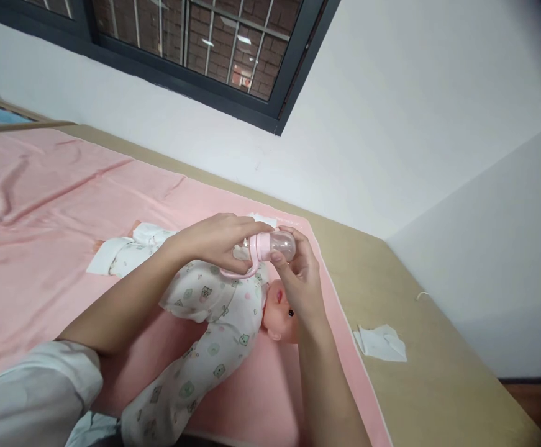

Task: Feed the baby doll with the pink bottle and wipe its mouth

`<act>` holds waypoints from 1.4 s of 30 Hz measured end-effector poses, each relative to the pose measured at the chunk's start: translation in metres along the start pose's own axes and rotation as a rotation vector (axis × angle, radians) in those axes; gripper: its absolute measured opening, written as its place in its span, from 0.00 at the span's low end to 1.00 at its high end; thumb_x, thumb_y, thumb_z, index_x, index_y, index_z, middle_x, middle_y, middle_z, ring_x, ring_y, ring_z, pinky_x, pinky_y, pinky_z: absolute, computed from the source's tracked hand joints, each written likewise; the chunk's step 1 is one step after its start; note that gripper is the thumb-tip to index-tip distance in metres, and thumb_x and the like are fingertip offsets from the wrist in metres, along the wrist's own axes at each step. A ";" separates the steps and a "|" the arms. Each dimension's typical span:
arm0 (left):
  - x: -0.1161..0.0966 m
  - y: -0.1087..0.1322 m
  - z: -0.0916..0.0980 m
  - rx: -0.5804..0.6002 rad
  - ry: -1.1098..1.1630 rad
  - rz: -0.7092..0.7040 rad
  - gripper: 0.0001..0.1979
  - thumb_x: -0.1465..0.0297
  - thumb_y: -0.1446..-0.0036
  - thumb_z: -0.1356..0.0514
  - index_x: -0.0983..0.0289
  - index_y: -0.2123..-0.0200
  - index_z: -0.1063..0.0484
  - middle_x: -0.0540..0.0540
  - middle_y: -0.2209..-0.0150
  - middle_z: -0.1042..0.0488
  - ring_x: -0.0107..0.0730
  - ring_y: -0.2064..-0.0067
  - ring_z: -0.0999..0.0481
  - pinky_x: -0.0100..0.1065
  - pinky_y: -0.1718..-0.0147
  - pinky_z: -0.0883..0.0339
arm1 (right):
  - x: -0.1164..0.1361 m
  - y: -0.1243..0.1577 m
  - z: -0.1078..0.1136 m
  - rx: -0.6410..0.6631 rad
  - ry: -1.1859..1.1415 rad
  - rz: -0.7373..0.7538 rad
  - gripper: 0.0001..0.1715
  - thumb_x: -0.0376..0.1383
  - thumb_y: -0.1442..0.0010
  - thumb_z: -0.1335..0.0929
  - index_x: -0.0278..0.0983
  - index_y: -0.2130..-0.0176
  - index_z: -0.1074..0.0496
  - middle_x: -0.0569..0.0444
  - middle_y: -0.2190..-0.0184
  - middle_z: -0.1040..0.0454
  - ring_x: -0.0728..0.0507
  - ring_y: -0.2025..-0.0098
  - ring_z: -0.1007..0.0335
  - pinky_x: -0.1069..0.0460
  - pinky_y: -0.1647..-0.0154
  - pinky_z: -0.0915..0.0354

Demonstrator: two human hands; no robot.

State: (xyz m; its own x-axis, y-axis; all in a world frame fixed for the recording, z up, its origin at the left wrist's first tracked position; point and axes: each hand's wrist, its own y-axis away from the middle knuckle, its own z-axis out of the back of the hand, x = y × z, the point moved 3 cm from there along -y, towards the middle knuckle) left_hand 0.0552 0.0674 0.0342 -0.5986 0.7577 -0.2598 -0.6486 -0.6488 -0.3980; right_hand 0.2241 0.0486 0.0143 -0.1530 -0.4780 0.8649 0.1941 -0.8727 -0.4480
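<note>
A baby bottle [261,247] with a pink collar, pink handles and a clear dome cap is held sideways above a baby doll [233,304]. My left hand [226,239] is closed around the bottle's body and handle. The fingers of my right hand [302,264] grip the clear cap [283,246] at the other end. The doll lies on its back in white printed clothes, its head partly hidden behind my right wrist. Part of the bottle's body is covered by my left fingers.
A pink sheet [41,205] with wrinkles covers much of the wooden surface [358,273]. A crumpled white tissue [382,343] lies on the wood at right, and another white piece [263,220] sits behind the bottle. A white wall and a dark-framed window [195,68] stand behind.
</note>
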 end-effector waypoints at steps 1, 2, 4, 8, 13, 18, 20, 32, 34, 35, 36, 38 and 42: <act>0.000 0.000 0.000 0.000 0.002 -0.003 0.33 0.65 0.53 0.40 0.59 0.41 0.39 0.53 0.54 0.26 0.40 0.57 0.26 0.33 0.59 0.38 | 0.000 0.000 0.000 -0.004 -0.004 0.002 0.23 0.46 0.42 0.32 0.43 0.49 0.36 0.51 0.49 0.32 0.44 0.50 0.33 0.49 0.51 0.32; 0.001 0.000 0.000 -0.001 0.006 -0.006 0.33 0.65 0.53 0.40 0.59 0.41 0.39 0.53 0.54 0.26 0.40 0.57 0.26 0.33 0.59 0.37 | -0.001 0.000 -0.001 -0.009 -0.010 0.005 0.23 0.46 0.42 0.32 0.42 0.49 0.36 0.51 0.49 0.31 0.44 0.50 0.33 0.49 0.51 0.32; 0.002 -0.001 -0.001 -0.001 0.011 -0.006 0.32 0.65 0.52 0.40 0.59 0.41 0.38 0.54 0.54 0.26 0.39 0.57 0.26 0.33 0.59 0.37 | -0.002 0.000 -0.002 -0.013 -0.027 0.001 0.23 0.46 0.42 0.31 0.42 0.50 0.36 0.51 0.50 0.31 0.45 0.50 0.32 0.49 0.52 0.32; 0.003 -0.001 -0.001 0.014 0.014 0.007 0.32 0.66 0.53 0.40 0.59 0.42 0.38 0.54 0.54 0.26 0.40 0.58 0.26 0.32 0.62 0.37 | -0.005 0.000 -0.004 -0.015 -0.053 -0.032 0.24 0.47 0.43 0.31 0.42 0.50 0.36 0.52 0.51 0.30 0.45 0.52 0.31 0.50 0.54 0.32; 0.003 -0.001 0.000 0.030 0.039 0.006 0.28 0.68 0.54 0.41 0.59 0.46 0.35 0.53 0.56 0.25 0.38 0.61 0.26 0.31 0.64 0.37 | -0.007 0.000 -0.005 -0.034 -0.036 -0.059 0.26 0.49 0.44 0.31 0.42 0.49 0.36 0.51 0.51 0.29 0.45 0.53 0.31 0.50 0.55 0.32; 0.003 0.000 0.001 0.035 0.028 0.004 0.26 0.67 0.53 0.42 0.60 0.48 0.34 0.55 0.58 0.25 0.40 0.60 0.25 0.32 0.63 0.37 | -0.008 0.002 -0.006 -0.037 -0.030 -0.103 0.28 0.49 0.44 0.31 0.41 0.48 0.37 0.51 0.51 0.29 0.44 0.53 0.31 0.50 0.56 0.32; 0.003 0.000 0.001 0.031 0.023 -0.006 0.26 0.67 0.53 0.42 0.61 0.48 0.35 0.55 0.58 0.25 0.41 0.60 0.25 0.33 0.63 0.37 | -0.009 0.002 -0.007 -0.037 -0.048 -0.101 0.28 0.49 0.44 0.31 0.41 0.48 0.37 0.51 0.51 0.29 0.44 0.51 0.31 0.51 0.55 0.33; 0.001 -0.001 0.002 0.029 0.008 0.004 0.25 0.66 0.53 0.42 0.62 0.49 0.35 0.56 0.59 0.25 0.41 0.61 0.25 0.34 0.64 0.36 | -0.012 0.004 -0.012 -0.041 -0.119 -0.108 0.27 0.50 0.42 0.33 0.42 0.48 0.37 0.50 0.51 0.30 0.44 0.50 0.32 0.49 0.53 0.32; 0.001 -0.001 0.002 0.026 -0.001 0.009 0.25 0.66 0.53 0.42 0.61 0.48 0.35 0.56 0.58 0.25 0.41 0.60 0.25 0.34 0.63 0.36 | -0.012 0.004 -0.012 -0.042 -0.124 -0.112 0.27 0.50 0.42 0.33 0.42 0.48 0.37 0.51 0.50 0.30 0.44 0.49 0.33 0.49 0.53 0.32; 0.002 -0.001 0.001 0.025 -0.003 0.011 0.25 0.66 0.53 0.42 0.61 0.48 0.35 0.55 0.58 0.25 0.41 0.60 0.25 0.34 0.63 0.36 | -0.012 0.004 -0.012 -0.042 -0.121 -0.114 0.27 0.50 0.42 0.33 0.42 0.48 0.38 0.51 0.50 0.30 0.44 0.49 0.33 0.49 0.53 0.32; 0.002 -0.001 0.001 0.023 -0.004 0.013 0.26 0.67 0.53 0.42 0.61 0.48 0.35 0.55 0.57 0.25 0.41 0.60 0.25 0.34 0.63 0.36 | -0.011 0.003 -0.012 -0.043 -0.115 -0.114 0.27 0.50 0.42 0.33 0.42 0.48 0.38 0.51 0.50 0.30 0.44 0.49 0.33 0.49 0.53 0.32; 0.002 0.000 0.000 0.017 0.000 0.014 0.27 0.67 0.53 0.42 0.61 0.47 0.36 0.55 0.55 0.25 0.41 0.58 0.25 0.34 0.61 0.36 | -0.009 0.002 -0.010 -0.044 -0.095 -0.105 0.27 0.50 0.43 0.32 0.42 0.48 0.37 0.51 0.51 0.30 0.44 0.50 0.32 0.50 0.53 0.32; -0.001 -0.001 0.000 -0.008 0.013 0.007 0.30 0.66 0.52 0.42 0.62 0.43 0.39 0.56 0.51 0.27 0.41 0.55 0.26 0.36 0.58 0.36 | -0.004 -0.001 -0.004 -0.029 -0.066 -0.045 0.26 0.48 0.44 0.31 0.41 0.50 0.37 0.51 0.52 0.30 0.45 0.51 0.32 0.51 0.53 0.33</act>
State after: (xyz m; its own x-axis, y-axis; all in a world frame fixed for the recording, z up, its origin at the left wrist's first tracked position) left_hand 0.0563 0.0670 0.0343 -0.5971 0.7541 -0.2737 -0.6403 -0.6535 -0.4036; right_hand 0.2204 0.0510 0.0109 -0.0966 -0.4317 0.8968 0.1604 -0.8960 -0.4141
